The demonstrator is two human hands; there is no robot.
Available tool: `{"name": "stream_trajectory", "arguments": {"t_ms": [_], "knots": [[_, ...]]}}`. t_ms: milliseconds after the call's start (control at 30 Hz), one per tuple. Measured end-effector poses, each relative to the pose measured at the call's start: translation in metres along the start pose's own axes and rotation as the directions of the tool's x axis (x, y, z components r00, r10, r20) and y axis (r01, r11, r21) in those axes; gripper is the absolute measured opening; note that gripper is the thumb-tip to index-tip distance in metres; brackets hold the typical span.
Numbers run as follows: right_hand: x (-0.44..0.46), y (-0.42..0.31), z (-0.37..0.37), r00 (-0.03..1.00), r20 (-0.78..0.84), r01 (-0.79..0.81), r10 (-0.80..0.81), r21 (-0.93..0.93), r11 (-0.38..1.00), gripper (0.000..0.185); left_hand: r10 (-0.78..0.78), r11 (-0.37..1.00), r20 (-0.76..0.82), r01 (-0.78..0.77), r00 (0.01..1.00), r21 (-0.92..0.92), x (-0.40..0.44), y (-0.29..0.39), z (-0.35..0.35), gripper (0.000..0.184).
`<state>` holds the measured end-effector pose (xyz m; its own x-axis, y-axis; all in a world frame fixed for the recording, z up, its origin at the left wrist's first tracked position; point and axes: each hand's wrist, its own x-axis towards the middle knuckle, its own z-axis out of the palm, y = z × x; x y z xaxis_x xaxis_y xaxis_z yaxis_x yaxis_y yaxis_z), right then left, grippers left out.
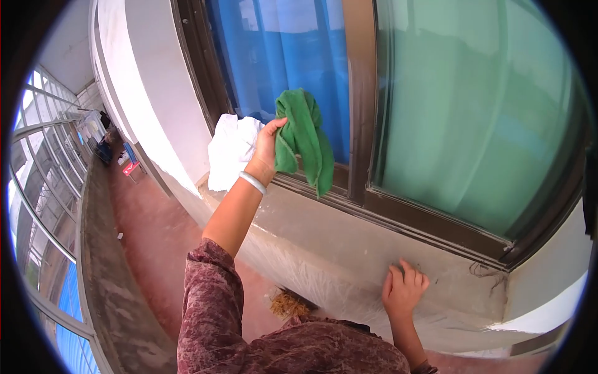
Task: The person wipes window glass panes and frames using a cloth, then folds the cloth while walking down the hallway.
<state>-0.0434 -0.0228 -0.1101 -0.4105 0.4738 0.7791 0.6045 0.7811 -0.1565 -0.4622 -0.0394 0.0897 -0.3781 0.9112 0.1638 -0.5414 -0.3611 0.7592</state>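
My left hand (266, 148), with a pale bangle on the wrist, is closed round a green cloth (302, 134). The cloth hangs down in folds in front of the window. Just behind that hand, a crumpled white cloth or bag (232, 153) rests at the left end of the window sill (324, 234). Lower right, my right hand (405, 290) is at the sill's front part, its fingers apart and holding nothing. Whether its fingertips touch the sill cannot be made out.
A brown-framed sliding window has a blue curtain (280, 50) behind the left pane and a greenish right pane (467, 112). Thin wires (489, 272) lie at the sill's right corner. Below are a straw broom head (289, 304) and a reddish corridor floor (146, 249); a red stool (131, 168) stands farther off.
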Motion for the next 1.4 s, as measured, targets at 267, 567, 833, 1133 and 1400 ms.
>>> {"name": "stream_trajectory", "arguments": {"t_ms": [267,567,833,1133,1400], "knots": [[0.001,-0.001,0.005,1.000,0.004,-0.006,0.007,-0.075,0.997,0.021,0.771,-0.202,0.413,-0.428,0.486,0.881,0.075,-0.022,0.018,0.061],[0.005,-0.003,0.012,1.000,0.029,-0.004,0.008,-0.133,0.991,0.021,0.398,-0.600,0.593,-0.291,0.700,0.745,0.024,-0.114,-0.035,0.083],[0.005,-0.004,0.005,0.999,0.011,-0.044,0.046,-0.133,0.990,0.022,0.499,-0.442,0.383,-0.152,0.777,0.884,0.013,-0.098,-0.084,0.075],[-0.001,0.000,0.009,0.999,0.000,-0.041,0.041,-0.165,0.985,0.024,0.343,-0.142,0.398,-0.372,0.851,0.917,-0.034,-0.110,-0.030,0.069],[0.002,-0.002,0.007,1.000,-0.011,-0.028,0.027,-0.140,0.990,0.022,0.058,-0.717,0.711,-0.467,0.701,0.518,-0.040,-0.189,0.052,0.056]]}}
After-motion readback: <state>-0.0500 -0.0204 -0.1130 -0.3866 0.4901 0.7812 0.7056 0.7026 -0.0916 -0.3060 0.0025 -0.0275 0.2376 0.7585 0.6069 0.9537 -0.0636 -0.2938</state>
